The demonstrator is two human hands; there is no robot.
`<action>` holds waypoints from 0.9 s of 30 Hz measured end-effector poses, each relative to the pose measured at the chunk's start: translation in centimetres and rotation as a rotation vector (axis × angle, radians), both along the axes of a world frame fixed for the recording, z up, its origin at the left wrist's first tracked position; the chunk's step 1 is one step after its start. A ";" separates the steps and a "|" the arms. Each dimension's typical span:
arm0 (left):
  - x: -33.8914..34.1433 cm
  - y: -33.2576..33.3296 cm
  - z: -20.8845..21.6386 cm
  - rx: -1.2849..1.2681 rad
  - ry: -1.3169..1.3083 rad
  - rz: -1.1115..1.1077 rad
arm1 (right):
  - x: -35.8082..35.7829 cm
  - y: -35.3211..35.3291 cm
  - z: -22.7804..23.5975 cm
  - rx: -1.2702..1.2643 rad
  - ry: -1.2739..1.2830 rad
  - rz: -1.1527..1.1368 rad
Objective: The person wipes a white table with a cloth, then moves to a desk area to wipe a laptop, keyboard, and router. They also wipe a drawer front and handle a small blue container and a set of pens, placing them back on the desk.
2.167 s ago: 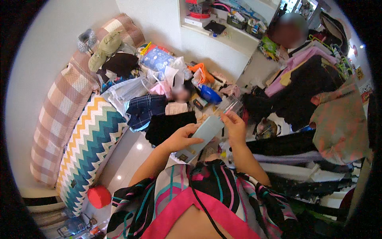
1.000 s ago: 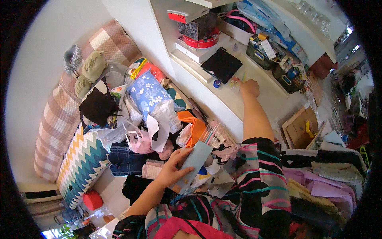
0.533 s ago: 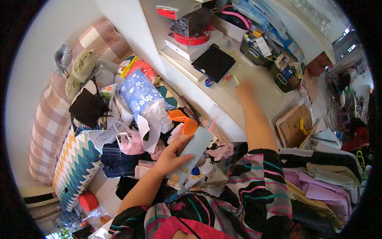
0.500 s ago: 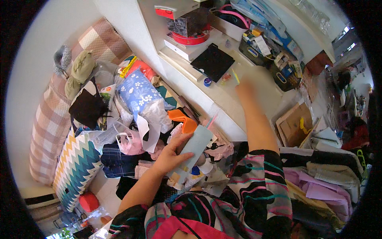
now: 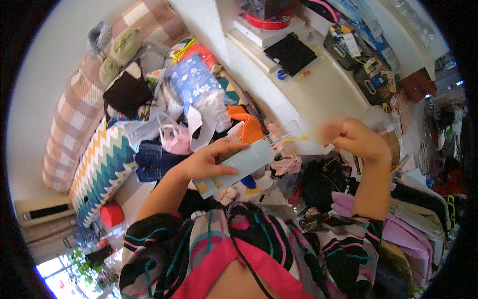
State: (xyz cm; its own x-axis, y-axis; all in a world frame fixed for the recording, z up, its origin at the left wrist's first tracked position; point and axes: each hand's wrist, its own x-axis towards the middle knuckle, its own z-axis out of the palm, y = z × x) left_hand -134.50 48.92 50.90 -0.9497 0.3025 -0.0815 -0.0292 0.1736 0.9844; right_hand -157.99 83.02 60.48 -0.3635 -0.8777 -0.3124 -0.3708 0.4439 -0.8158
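Note:
My left hand (image 5: 211, 160) grips a long, narrow pale blue box (image 5: 251, 160), thumb across its top face. From the box's right end juts a clear plastic piece (image 5: 285, 131), with thin pink and bluish sticks showing at it. My right hand (image 5: 367, 140) is just to the right, its fingers pinched and partly blurred. A slim yellow pen-like stick (image 5: 298, 138) stretches from these fingers toward the box's open end. Whether its tip lies inside the clear piece or over it, I cannot tell.
Clothes and bags heap up on the left, among them a blue flowered package (image 5: 191, 79) and an orange cloth (image 5: 249, 127). A white shelf (image 5: 323, 87) at the upper right bears a black flat panel (image 5: 290, 54) and full baskets (image 5: 373, 82). Folded clothes (image 5: 398, 219) lie at right.
My right hand has left the shelf, coming down and right with the yellow stick that lay there. The box has turned more level, its end now toward my right hand. The view has shifted.

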 end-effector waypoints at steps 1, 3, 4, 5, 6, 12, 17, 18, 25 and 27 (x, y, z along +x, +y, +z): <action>1.1 -0.3 0.6 -0.005 0.005 -0.020 | 1.0 -0.8 0.8 -0.003 0.077 0.078; 3.8 -1.2 1.4 0.010 0.028 -0.010 | 2.6 -3.2 1.8 -0.023 0.228 0.258; 5.6 -1.5 2.3 0.048 -0.023 0.010 | 4.0 -4.3 2.5 -0.011 0.265 0.283; 7.6 -2.1 3.3 0.008 -0.004 0.028 | 5.6 -5.8 3.6 -0.009 0.310 0.325; 9.2 -2.7 4.0 -0.031 0.020 0.035 | 7.0 -6.8 4.1 -0.005 0.360 0.355; 19.9 -6.2 5.2 -0.048 0.039 0.103 | 14.6 -13.2 4.7 -0.109 0.518 0.439; 30.3 -8.8 5.0 -0.030 0.070 0.162 | 23.7 -20.2 5.8 -0.178 0.523 0.600; 32.5 -9.3 5.0 -0.022 0.065 0.180 | 25.6 -21.6 5.5 -0.219 0.520 0.639; 48.7 -12.1 5.2 0.062 0.114 0.354 | 40.7 -29.7 3.2 -0.473 0.567 0.763; 53.3 -12.6 5.0 0.053 0.103 0.387 | 45.5 -31.7 2.7 -0.555 0.561 0.784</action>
State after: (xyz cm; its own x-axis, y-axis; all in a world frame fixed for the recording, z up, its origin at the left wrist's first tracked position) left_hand -81.16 36.32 55.90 -0.9966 -0.0782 0.0260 0.0166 0.1183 0.9928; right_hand -112.44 51.31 63.21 0.3861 -0.8934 0.2295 -0.7674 -0.4492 -0.4576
